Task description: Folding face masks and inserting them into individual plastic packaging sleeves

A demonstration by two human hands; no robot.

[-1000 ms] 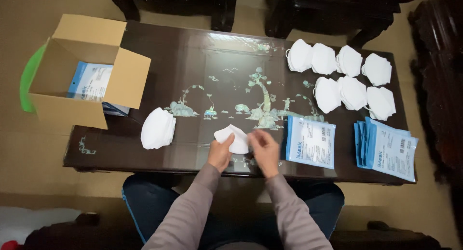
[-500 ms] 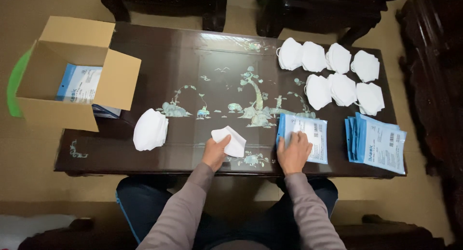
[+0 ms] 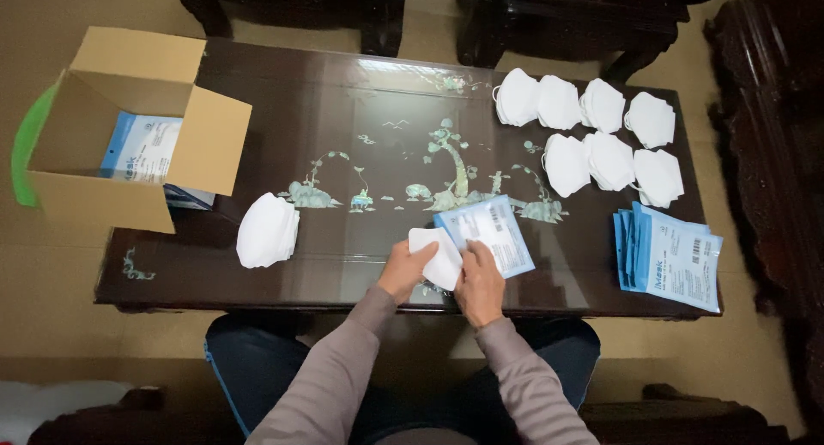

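Note:
My left hand (image 3: pixel 402 272) grips a folded white face mask (image 3: pixel 438 256) near the front edge of the dark inlaid table (image 3: pixel 343 102). My right hand (image 3: pixel 481 284) holds a blue and white flat pouch (image 3: pixel 493 232) by its near end, right beside the mask. The mask overlaps the pouch's left corner. Both hands sit close together above the table's front edge.
A stack of white masks (image 3: pixel 267 230) lies front left. Several mask piles (image 3: pixel 592 132) sit at the back right. A pile of blue pouches (image 3: pixel 674 254) lies front right. An open cardboard box (image 3: pixel 129 127) with packed pouches stands at the left end. Dark wooden chairs (image 3: pixel 566 16) stand behind.
My right hand has brought a blue pouch from the pile on the right over to the mask held in my left hand. The view has shifted slightly.

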